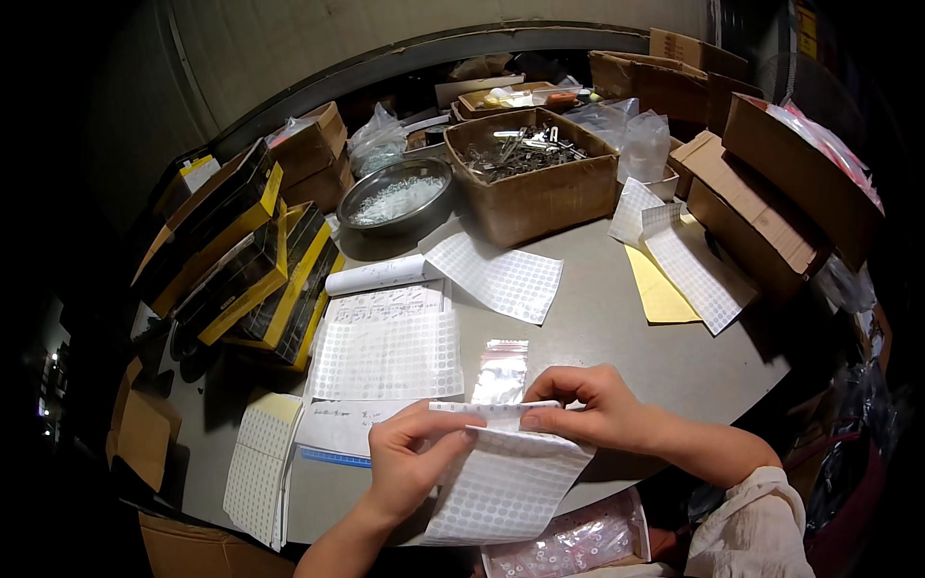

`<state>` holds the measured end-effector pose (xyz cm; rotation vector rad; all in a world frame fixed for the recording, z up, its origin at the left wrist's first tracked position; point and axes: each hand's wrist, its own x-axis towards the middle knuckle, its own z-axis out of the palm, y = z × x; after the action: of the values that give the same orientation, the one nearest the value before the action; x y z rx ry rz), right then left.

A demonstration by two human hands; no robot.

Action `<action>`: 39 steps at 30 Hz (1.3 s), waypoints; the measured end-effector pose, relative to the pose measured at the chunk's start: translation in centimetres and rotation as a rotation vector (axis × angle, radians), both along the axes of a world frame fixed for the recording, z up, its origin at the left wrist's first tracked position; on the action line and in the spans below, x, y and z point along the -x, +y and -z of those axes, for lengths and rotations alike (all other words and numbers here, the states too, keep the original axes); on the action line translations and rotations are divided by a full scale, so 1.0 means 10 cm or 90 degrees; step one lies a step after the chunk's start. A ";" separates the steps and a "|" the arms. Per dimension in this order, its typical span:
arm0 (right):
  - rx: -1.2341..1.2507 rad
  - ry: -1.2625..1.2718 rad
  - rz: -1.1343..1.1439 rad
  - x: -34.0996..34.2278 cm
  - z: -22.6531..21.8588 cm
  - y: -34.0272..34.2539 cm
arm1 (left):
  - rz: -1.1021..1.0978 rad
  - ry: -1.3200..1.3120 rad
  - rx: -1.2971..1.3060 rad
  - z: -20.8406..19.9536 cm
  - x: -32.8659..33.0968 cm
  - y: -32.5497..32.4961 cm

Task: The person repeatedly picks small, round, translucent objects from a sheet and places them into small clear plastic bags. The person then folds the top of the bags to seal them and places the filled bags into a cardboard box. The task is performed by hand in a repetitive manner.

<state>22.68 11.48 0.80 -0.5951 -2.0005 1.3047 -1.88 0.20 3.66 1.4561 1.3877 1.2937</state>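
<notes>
A white sheet of small round stickers (506, 486) hangs over the near table edge. My left hand (412, 460) pinches its left upper edge between thumb and fingers. My right hand (602, 405) grips the top strip of the same sheet from the right, its fingers curled over the edge. A small clear zip bag (500, 371) lies on the table just beyond both hands.
More sticker sheets (390, 352) lie on an open notebook (385, 289) and at the right (692, 265). Behind stand a cardboard box of metal parts (530, 173), a metal bowl (393, 197), yellow-black boxes (246, 260) and stacked cartons (780, 193). A bag of small parts (573, 544) rests below the table edge.
</notes>
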 end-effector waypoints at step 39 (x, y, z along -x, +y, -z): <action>-0.512 0.059 0.038 0.10 -0.02 -0.10 | 0.076 0.012 0.058 -0.01 0.00 0.05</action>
<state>21.65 10.48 1.01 -0.1950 -2.1746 0.3960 -1.90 0.68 3.77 1.4687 1.3333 1.1301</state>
